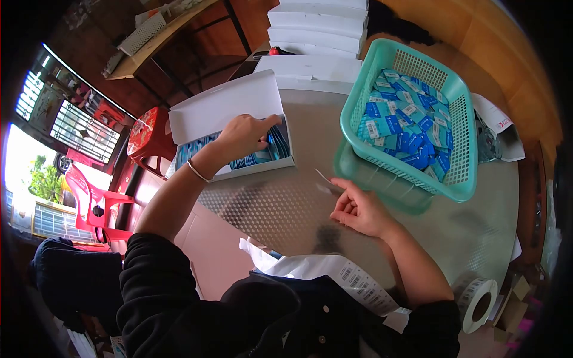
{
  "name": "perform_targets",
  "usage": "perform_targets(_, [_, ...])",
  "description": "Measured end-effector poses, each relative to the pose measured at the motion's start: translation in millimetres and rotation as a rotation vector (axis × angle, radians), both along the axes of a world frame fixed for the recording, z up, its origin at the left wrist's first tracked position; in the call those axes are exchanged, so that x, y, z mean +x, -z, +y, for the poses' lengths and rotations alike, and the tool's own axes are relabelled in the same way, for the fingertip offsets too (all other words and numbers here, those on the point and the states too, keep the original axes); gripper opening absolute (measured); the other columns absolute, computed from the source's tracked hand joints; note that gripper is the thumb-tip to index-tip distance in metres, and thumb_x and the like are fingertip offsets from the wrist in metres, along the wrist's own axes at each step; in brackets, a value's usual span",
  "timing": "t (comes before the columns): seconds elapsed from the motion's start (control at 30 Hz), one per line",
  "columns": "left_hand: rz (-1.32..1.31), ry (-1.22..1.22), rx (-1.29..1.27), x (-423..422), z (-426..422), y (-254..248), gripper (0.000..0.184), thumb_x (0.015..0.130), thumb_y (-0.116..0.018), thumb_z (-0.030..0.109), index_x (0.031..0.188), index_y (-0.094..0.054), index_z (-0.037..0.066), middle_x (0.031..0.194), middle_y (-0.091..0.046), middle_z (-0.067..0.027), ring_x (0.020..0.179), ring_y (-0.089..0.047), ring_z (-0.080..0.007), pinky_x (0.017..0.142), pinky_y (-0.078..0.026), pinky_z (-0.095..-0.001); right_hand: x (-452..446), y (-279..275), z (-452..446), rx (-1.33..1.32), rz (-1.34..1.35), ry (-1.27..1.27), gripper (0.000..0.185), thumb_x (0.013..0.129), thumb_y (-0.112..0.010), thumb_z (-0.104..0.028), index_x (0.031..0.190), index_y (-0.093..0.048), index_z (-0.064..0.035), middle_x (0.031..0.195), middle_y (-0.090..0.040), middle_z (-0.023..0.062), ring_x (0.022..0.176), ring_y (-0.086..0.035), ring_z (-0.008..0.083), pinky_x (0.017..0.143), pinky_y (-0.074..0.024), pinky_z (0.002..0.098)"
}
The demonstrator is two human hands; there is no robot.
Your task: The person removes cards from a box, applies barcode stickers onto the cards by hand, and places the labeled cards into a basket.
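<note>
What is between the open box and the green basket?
Just a bare strip of tabletop between the open box and the green basket, seen in the head view.

I wear a dark top [262,316], two pale buttons [326,309] on its front, a slim bangle [199,171] beyond its left sleeve [156,268].

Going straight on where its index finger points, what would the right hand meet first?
The right hand would probably meet the right end of the open white box, though the hand's height is unclear.
</note>
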State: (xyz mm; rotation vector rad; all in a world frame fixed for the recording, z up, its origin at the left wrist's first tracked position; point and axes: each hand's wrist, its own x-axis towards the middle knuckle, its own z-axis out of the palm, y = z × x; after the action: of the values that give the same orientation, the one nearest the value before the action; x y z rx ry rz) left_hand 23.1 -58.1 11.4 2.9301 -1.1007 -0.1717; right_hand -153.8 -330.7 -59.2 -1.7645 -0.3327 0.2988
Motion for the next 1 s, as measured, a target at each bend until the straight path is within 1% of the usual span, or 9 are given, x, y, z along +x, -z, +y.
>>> perform_targets(0.17, [0.054,0.002,-0.027,1,0,1,0.043,0.076,-0.072,0.008,0.116,-0.057,0.015,0.085,-0.069,-0.0062,0.079,-0.067,-0.0256,0.075,-0.052,-0.0376,0,0,-1,-0.021,-0.013,-0.015,0.064,0.083,-0.073,-0.008,0.139,-0.041,-0.0056,0.082,-0.063,0.0061,0.069,-0.063,0.0134,0.064,-0.0535,0.0269])
perform_targets(0.2, [0.066,0.018,-0.044,1,1,1,0.041,0.076,-0.073,0.008,0.114,-0.058,0.014,0.085,-0.069,-0.0065,0.080,-0.066,-0.0258,0.075,-0.052,-0.0377,0,2,-1,-0.019,-0.021,-0.018,0.066,0.082,-0.073,-0.006,0.140,-0.040,-0.0062,0.083,-0.063,0.0062,0.069,-0.063,0.0124,0.063,-0.0531,0.0259])
perform_targets(0.3, [-0.096,0.277,-0.157,6,11,13,0.035,0.074,-0.073,0.009,0.106,-0.061,0.013,0.086,-0.065,-0.0069,0.080,-0.064,-0.0273,0.075,-0.051,-0.0389,1,5,-1,-0.014,-0.037,-0.025,0.071,0.081,-0.073,-0.001,0.142,-0.038,-0.0074,0.084,-0.063,0.0064,0.068,-0.062,0.0104,0.061,-0.0523,0.0239])
perform_targets(0.37, [-0.173,0.343,-0.137,8,13,17,0.031,0.071,-0.072,0.009,0.100,-0.062,0.013,0.084,-0.060,-0.0072,0.078,-0.062,-0.0284,0.073,-0.051,-0.0399,1,4,-1,-0.016,-0.031,-0.026,0.071,0.081,-0.073,-0.001,0.142,-0.038,-0.0074,0.084,-0.063,0.0064,0.068,-0.062,0.0105,0.061,-0.0523,0.0240])
perform_targets(0.5, [-0.246,0.435,-0.158,9,18,18,0.024,0.068,-0.069,0.007,0.090,-0.061,0.011,0.082,-0.053,-0.0076,0.073,-0.059,-0.0286,0.069,-0.050,-0.0409,1,1,-1,-0.019,-0.007,-0.014,0.064,0.083,-0.073,-0.008,0.139,-0.041,-0.0066,0.082,-0.064,0.0062,0.069,-0.063,0.0138,0.064,-0.0536,0.0272])
perform_targets(0.7, [-0.336,0.505,-0.256,5,26,19,0.020,0.064,-0.069,0.006,0.079,-0.055,0.009,0.073,-0.051,-0.0069,0.063,-0.055,-0.0273,0.058,-0.048,-0.0381,0,2,-1,-0.013,-0.003,-0.010,0.065,0.083,-0.074,-0.008,0.139,-0.042,-0.0070,0.082,-0.064,0.0059,0.068,-0.063,0.0130,0.063,-0.0532,0.0267])
perform_targets(0.8, [-0.451,0.502,-0.338,-6,28,6,0.019,0.063,-0.068,0.005,0.077,-0.056,0.008,0.067,-0.048,-0.0063,0.057,-0.053,-0.0262,0.053,-0.046,-0.0374,1,2,0,-0.017,-0.011,-0.009,0.064,0.083,-0.073,-0.007,0.139,-0.042,-0.0073,0.081,-0.064,0.0054,0.067,-0.063,0.0121,0.063,-0.0527,0.0262])
perform_targets(0.9, [-0.531,0.532,-0.416,-36,25,-8,0.020,0.062,-0.068,0.005,0.078,-0.057,0.007,0.065,-0.046,-0.0043,0.055,-0.052,-0.0221,0.050,-0.044,-0.0357,1,6,0,0.010,-0.006,-0.007,0.063,0.083,-0.073,-0.006,0.139,-0.043,-0.0079,0.080,-0.063,0.0046,0.065,-0.061,0.0107,0.062,-0.0514,0.0254])
perform_targets(1.0, [-0.488,0.697,-0.512,-71,11,11,0.016,0.068,-0.066,0.014,0.074,-0.051,0.009,0.072,-0.053,-0.0028,0.060,-0.055,-0.0178,0.052,-0.045,-0.0315,3,8,-3,0.067,-0.047,0.026,0.063,0.084,-0.072,-0.006,0.139,-0.043,-0.0085,0.078,-0.063,0.0036,0.064,-0.058,0.0093,0.059,-0.0489,0.0247])
